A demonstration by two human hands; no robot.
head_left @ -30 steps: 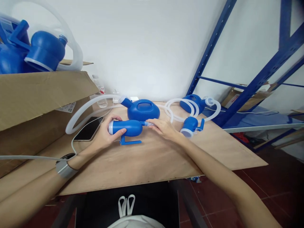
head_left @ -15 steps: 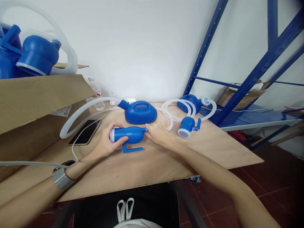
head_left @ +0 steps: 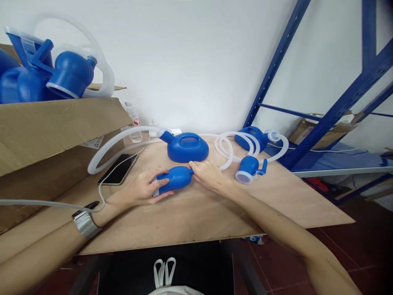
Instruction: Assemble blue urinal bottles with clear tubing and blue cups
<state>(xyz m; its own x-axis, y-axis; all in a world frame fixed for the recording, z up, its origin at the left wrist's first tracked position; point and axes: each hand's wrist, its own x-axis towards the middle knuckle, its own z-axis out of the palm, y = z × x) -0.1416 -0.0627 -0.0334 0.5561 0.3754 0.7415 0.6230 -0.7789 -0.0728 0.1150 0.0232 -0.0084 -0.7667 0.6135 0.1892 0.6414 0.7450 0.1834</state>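
A blue plastic funnel piece lies on its side on the plywood table. My left hand is wrapped round its wide white-rimmed end. At its narrow tip, my right hand is closed in a pinch round the end of a clear tube. Just behind lies a flat blue jug with a long white hose on its spout.
A second blue jug with coiled tubing and a loose blue funnel lie to the right. A phone lies at the left beside a cardboard box full of blue parts. A blue metal rack stands at right.
The blue funnel piece has turned in my left hand, so its bracket no longer shows below it. My right hand has stayed pinched at the narrow tip. The camera has shifted slightly.
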